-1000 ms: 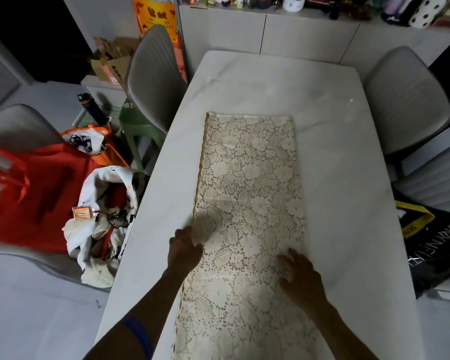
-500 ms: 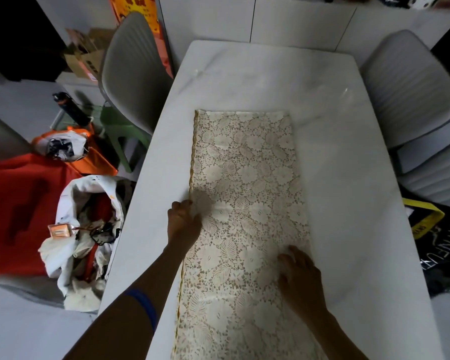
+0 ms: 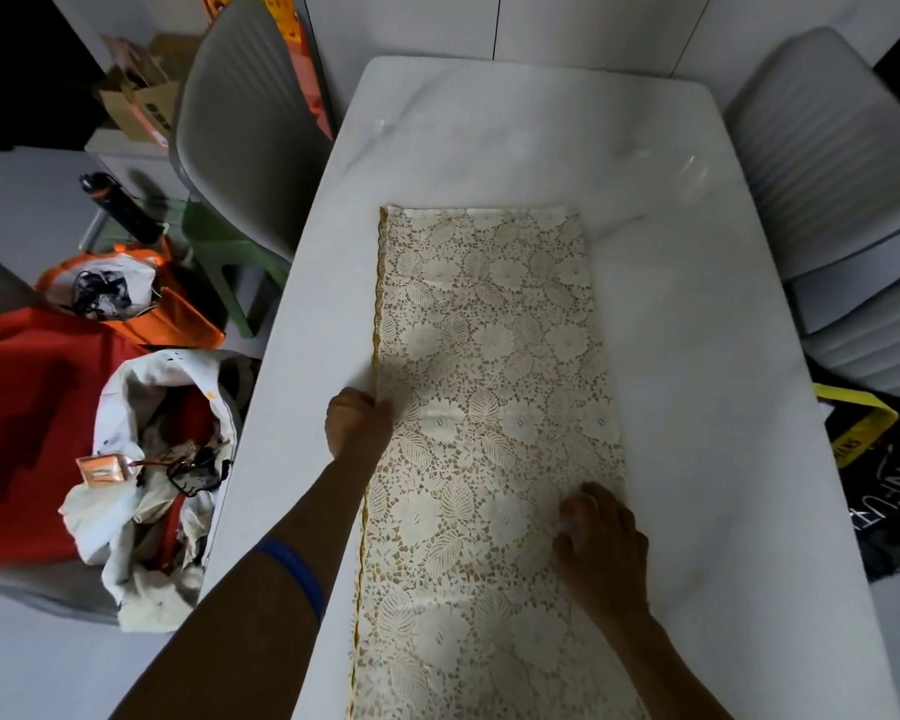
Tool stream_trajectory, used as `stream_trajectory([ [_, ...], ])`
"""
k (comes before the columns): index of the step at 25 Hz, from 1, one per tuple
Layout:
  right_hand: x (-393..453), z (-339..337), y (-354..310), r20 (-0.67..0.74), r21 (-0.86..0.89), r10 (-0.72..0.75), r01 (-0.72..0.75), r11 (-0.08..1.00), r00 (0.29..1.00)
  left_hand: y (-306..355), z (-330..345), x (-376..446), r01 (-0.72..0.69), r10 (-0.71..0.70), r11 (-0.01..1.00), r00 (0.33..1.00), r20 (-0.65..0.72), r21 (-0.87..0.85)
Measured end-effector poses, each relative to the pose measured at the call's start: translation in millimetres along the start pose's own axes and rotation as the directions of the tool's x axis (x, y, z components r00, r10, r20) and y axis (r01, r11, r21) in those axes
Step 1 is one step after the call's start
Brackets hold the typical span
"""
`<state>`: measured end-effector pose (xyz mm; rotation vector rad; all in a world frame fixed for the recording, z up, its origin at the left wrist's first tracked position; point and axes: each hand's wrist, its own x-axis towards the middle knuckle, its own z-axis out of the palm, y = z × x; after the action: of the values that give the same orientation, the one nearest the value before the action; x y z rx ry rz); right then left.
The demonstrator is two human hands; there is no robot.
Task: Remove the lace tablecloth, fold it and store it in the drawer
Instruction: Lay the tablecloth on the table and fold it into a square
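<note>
The cream lace tablecloth (image 3: 494,366) lies folded into a long narrow strip down the middle of the white marble table (image 3: 697,407), its gold-edged side on the left. My left hand (image 3: 357,423) rests at that left edge about halfway along, fingers curled onto the lace; whether it pinches the edge I cannot tell. My right hand (image 3: 601,550) presses flat on the cloth near its right edge, closer to me, fingers apart. No drawer is in view.
Grey chairs stand at the far left (image 3: 240,127) and right (image 3: 827,148) of the table. On the floor to the left lie a white bag with clutter (image 3: 152,459), an orange bag (image 3: 126,298) and red fabric (image 3: 27,423). A black and yellow bag (image 3: 884,470) sits to the right. White cabinets (image 3: 541,28) close off the far end.
My left hand has slid forward along the cloth's left edge. My right hand has stayed near the right edge. The camera has moved in towards the table.
</note>
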<state>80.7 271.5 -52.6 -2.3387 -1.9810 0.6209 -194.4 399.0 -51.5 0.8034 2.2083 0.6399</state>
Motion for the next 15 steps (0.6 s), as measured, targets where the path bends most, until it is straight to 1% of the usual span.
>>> stream_trajectory([
  [5, 5, -2, 6, -0.044, 0.019, -0.019, 0.02, 1.0, 0.999, -2, 2, 2, -0.011, 0.012, 0.999, 0.999, -0.038, 0.037],
  [7, 3, -2, 5, -0.064, 0.0, -0.022, 0.022, 1.0, 0.998, -5, 0, 2, -0.038, 0.04, 0.999, 0.998, -0.051, 0.037],
  [10, 4, -3, 6, -0.095, -0.005, 0.013, -0.013, 1.0, 0.995, -10, -4, 0, -0.058, 0.058, 0.998, 0.996, -0.063, 0.013],
  [13, 18, -12, 11, -0.1, 0.14, 0.125, -0.111, 0.984, 0.987, -11, -5, 0, -0.112, 0.105, 0.989, 0.991, -0.077, -0.096],
  [15, 29, -20, 16, -0.093, 0.238, 0.18, -0.154, 0.959, 0.979, -10, -2, 2, -0.152, 0.143, 0.983, 0.985, -0.091, -0.101],
])
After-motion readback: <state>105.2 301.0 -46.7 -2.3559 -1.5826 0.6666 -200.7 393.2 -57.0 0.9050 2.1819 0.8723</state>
